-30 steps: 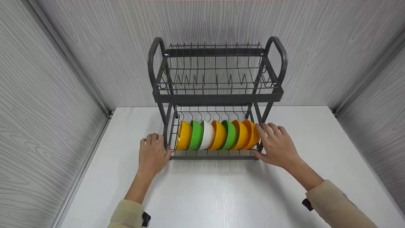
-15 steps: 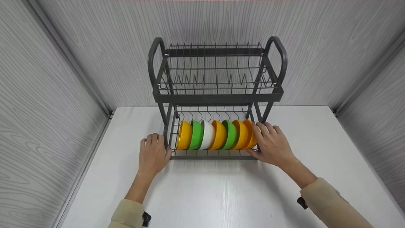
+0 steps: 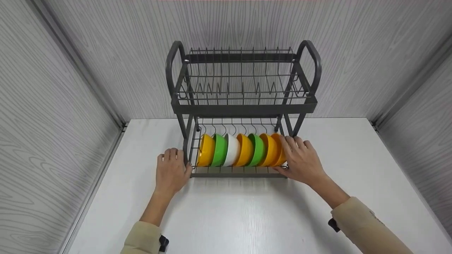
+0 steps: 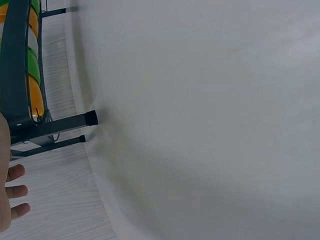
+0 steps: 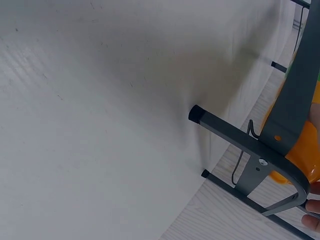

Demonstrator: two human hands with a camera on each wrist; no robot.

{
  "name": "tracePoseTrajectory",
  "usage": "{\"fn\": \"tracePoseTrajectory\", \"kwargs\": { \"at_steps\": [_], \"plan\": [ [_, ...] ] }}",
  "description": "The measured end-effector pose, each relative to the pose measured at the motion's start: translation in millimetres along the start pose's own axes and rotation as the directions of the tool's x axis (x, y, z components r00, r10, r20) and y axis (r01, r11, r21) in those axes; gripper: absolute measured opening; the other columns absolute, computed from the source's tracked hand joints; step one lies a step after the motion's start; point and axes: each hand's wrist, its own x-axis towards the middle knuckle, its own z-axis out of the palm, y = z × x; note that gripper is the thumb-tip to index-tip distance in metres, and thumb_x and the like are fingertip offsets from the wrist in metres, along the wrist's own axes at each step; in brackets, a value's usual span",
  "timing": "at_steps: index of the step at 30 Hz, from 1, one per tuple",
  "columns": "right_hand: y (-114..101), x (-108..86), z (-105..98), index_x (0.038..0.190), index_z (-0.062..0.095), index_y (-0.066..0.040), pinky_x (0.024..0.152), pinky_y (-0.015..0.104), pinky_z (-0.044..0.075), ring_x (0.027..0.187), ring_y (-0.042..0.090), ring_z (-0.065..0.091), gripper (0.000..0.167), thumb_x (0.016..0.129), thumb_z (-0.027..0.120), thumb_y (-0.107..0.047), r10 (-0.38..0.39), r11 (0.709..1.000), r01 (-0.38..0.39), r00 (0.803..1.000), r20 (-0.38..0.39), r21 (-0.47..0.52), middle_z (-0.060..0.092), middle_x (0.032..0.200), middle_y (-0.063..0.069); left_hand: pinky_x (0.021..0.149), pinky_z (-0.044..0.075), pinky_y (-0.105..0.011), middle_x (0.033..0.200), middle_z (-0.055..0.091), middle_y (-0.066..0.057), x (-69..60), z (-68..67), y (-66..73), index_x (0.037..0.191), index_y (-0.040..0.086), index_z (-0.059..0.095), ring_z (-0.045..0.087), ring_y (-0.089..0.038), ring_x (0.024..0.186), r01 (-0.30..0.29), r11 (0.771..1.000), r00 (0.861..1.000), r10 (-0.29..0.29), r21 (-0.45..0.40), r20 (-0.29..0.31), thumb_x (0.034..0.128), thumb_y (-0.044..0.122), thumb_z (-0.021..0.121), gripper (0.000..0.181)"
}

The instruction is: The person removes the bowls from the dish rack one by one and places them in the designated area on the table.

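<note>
A: Left side?
B: Left hand (image 3: 172,173) at the front left corner of the rack (image 3: 243,109), thumb against it. Can't tell if it grips.
A: Bowls?
B: Lower tier (image 3: 238,175), on edge, left to right: first orange bowl (image 3: 206,151), first green bowl (image 3: 219,151), white bowl (image 3: 231,151), middle orange bowl (image 3: 244,151), second green bowl (image 3: 257,151), sixth bowl (image 3: 268,151), orange too, then rightmost orange bowl (image 3: 279,155).
A: Right?
B: Right hand (image 3: 302,160), thumb and fingers clamped on that rightmost orange bowl.
A: Progress?
B: Seven racked in one row. Looks nearly done, I'd judge; the end one isn't released yet. Can't tell if more remain.
A: View differences?
B: Left wrist: three fingertips (image 4: 18,192) spaced apart, unclear from the head. Right wrist: a black foot (image 5: 197,114) on a leg, which the head view doesn't show. Only the head view gets the whole row.
</note>
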Motion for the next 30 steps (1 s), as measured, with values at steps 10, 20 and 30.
{"fn": "tracePoseTrajectory", "kwargs": {
  "at_steps": [10, 20, 30],
  "plan": [
    [-4.2, 4.5, 2.1, 0.151, 0.043, -0.002, 0.082, 0.046, 0.058, 0.107, 0.039, 0.062, 0.112, 0.073, 0.083, -0.072, 0.067, 0.997, -0.069, 0.995, 0.069, 0.021, 0.065, 0.125, 0.018, 0.094, 0.051, -0.053, 0.116, 0.065, -0.026, -0.3, -0.8, 0.1, 0.117, -0.002, 0.058, 0.061, -0.042, 0.113, 0.01, 1.0, 1.0, -0.01, -0.006, 0.015, 0.0965, 0.032, 0.065, 0.041],
    [-8.4, 6.9, 4.6, 0.15, 0.046, -0.001, 0.078, 0.044, 0.056, 0.103, 0.038, 0.062, 0.115, 0.068, 0.086, -0.072, 0.097, 0.995, -0.097, 0.994, 0.058, -0.001, 0.065, 0.121, 0.016, 0.092, 0.053, -0.052, 0.115, 0.066, -0.027, -1.1, -0.9, 1.3, 0.117, -0.003, 0.057, 0.062, -0.042, 0.111, 0.011, 1.0, 1.0, -0.011, 0.008, 0.003, 0.096, 0.031, 0.065, 0.041],
    [-8.9, 8.3, 7.3, 0.145, 0.051, 0.001, 0.074, 0.044, 0.055, 0.098, 0.036, 0.062, 0.11, 0.07, 0.084, -0.072, 0.078, 0.997, -0.078, 0.997, -0.008, -0.021, 0.067, 0.116, 0.016, 0.092, 0.054, -0.053, 0.114, 0.066, -0.027, -0.2, -0.8, 1.4, 0.116, -0.002, 0.058, 0.063, -0.042, 0.111, 0.002, 1.0, 1.0, -0.002, 0.009, -0.014, 0.0955, 0.03, 0.065, 0.039]
  ]
}}
